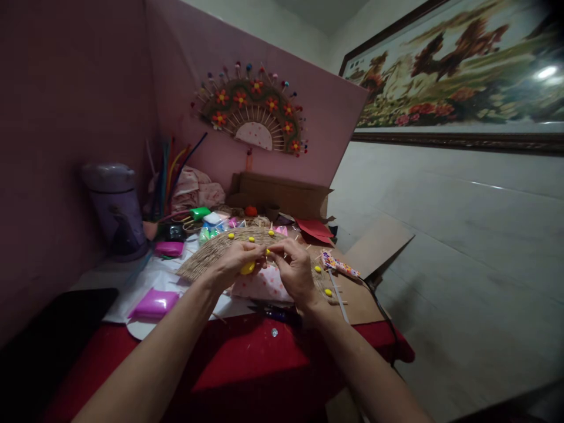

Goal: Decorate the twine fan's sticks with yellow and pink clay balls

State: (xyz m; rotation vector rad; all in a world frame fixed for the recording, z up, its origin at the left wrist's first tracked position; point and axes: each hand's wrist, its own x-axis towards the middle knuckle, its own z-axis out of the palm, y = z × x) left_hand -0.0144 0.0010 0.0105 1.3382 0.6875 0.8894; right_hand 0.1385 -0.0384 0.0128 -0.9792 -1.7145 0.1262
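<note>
My left hand (238, 259) is closed, with a larger lump of yellow modelling clay (247, 268) under its fingers. Between its fingertips and those of my right hand (294, 271) shows a small bit of yellow clay (268, 251), which both pinch. Beneath the hands lies a fan-shaped piece wrapped in brown twine (207, 254), with several yellow dots (251, 239) along its band and thin sticks poking past its edge. Polka-dot cloth (259, 285) covers its inner part, partly hidden by my hands.
A finished-looking fan (254, 135) with red flowers hangs on the pink board behind. Magenta clay packs (154, 304) and a purple canister (115, 211) are at left. Scissors (279, 314) lie near the red cloth (247, 364). A patterned glue gun (339, 264) and cardboard (379, 244) are at right.
</note>
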